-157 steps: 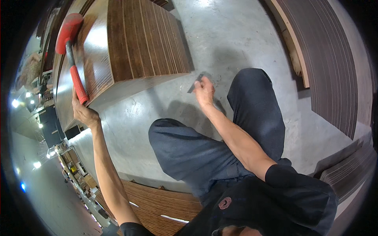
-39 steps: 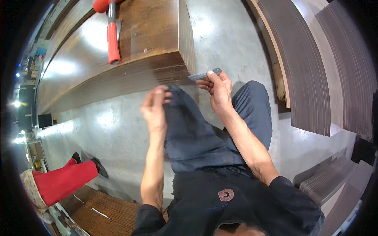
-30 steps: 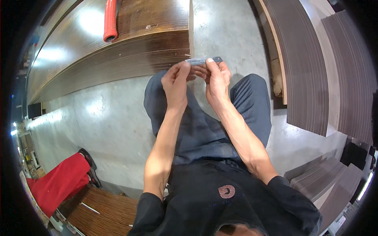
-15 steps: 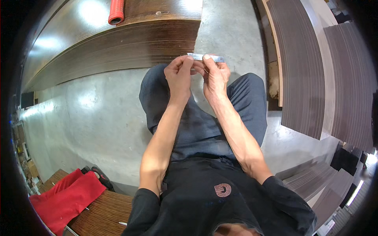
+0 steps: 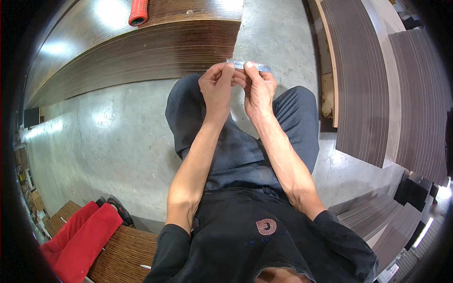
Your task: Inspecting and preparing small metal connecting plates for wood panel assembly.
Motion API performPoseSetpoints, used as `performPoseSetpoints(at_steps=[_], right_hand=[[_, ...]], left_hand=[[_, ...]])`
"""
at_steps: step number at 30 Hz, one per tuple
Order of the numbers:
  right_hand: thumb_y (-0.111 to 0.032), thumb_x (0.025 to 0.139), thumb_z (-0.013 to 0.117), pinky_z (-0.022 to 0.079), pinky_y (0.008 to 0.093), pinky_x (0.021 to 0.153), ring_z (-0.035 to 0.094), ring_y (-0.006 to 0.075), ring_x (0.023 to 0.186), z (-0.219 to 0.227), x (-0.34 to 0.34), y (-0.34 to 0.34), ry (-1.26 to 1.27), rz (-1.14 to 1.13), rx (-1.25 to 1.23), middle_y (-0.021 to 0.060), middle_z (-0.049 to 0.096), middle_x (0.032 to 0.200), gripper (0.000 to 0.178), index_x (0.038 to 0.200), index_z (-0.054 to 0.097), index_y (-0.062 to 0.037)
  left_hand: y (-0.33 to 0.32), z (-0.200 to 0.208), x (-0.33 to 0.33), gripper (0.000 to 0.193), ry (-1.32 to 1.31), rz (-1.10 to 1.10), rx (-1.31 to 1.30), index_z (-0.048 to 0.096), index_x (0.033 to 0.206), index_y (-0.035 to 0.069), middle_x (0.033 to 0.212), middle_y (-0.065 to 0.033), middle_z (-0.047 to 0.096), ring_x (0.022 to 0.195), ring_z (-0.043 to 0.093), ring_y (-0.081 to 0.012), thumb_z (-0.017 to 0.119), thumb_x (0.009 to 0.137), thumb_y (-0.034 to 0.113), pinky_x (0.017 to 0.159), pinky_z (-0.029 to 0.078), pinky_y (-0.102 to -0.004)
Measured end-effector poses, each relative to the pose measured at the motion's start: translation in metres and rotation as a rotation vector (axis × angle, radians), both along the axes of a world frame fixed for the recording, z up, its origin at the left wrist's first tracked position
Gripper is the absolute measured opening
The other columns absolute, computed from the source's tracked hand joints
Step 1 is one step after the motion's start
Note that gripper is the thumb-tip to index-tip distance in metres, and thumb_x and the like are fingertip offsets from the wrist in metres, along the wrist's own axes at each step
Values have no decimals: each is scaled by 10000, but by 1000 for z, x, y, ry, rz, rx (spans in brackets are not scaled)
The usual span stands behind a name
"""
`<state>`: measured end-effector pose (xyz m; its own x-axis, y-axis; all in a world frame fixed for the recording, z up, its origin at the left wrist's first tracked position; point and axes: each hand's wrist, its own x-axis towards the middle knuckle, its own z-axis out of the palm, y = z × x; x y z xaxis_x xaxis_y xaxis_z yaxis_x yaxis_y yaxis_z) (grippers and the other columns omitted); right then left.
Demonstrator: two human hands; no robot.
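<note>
While the strip (image 5: 239,64) is held: it sits just beside the right corner of the stack (image 5: 155,52).
Grip: left hand (image 5: 216,88) clamped on its left end, right hand (image 5: 259,92) clamped nearer its middle.
Edges: possibly sharp; best pinch faces lightly.

Shiny smooth metal is seen on the strip (image 5: 262,68) at 12 o'clock. Board stack (image 5: 155,49) at 11: wood-look, top glossed, layered sides duller. Handle (image 5: 139,10) also at 11: ribbed red grip; rubber or plastic can't be told. Grey boards (image 5: 363,89) at 2: matt, finely lined. Floor (image 5: 118,155): smooth concrete, glare-patched. Shirt (image 5: 224,221) and red trousers (image 5: 92,240) at 8: matt cloth.
</note>
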<state>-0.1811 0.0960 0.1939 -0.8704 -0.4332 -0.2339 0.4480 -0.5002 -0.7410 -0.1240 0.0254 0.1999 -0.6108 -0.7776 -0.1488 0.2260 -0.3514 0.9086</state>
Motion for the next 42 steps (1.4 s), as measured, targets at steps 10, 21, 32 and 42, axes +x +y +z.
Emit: performPoseSetpoints(at_steps=[10, 21, 32, 42], right_hand=[[-159, 922, 680, 574, 337, 693, 689, 233, 814, 7, -7, 13, -48, 92, 117, 156, 689, 955, 289, 1076, 588, 67], [0, 675, 757, 491, 422, 788, 585, 344, 908, 4, 11, 31, 1350, -24, 770, 148, 614, 987, 420, 1071, 623, -34], [17, 723, 712, 505, 427, 707, 611, 347, 816, 2, 22, 20, 1159, -43, 700, 159, 624, 879, 289, 988, 601, -14], [-88, 752, 758, 478, 445, 825, 588, 371, 929, 24, 16, 21, 1287, -155, 827, 170, 624, 999, 367, 1070, 593, -13]], left_hand=[[5, 3, 0, 132, -33, 63, -25, 697, 888, -25, 740, -3, 668, 650, 587, -65, 641, 929, 87, 635, 491, -240], [3, 4, 15, 133, -341, 12, -484, 708, 842, -33, 660, -41, 662, 609, 584, -97, 668, 860, 92, 596, 466, -258], [0, 34, 29, 63, -422, -15, -1036, 721, 853, 5, 744, -106, 665, 676, 646, -201, 693, 826, 55, 632, 496, -296], [-19, 1, 30, 128, -189, -47, -140, 690, 889, -14, 794, -85, 726, 680, 676, -136, 647, 928, 100, 586, 501, -245]])
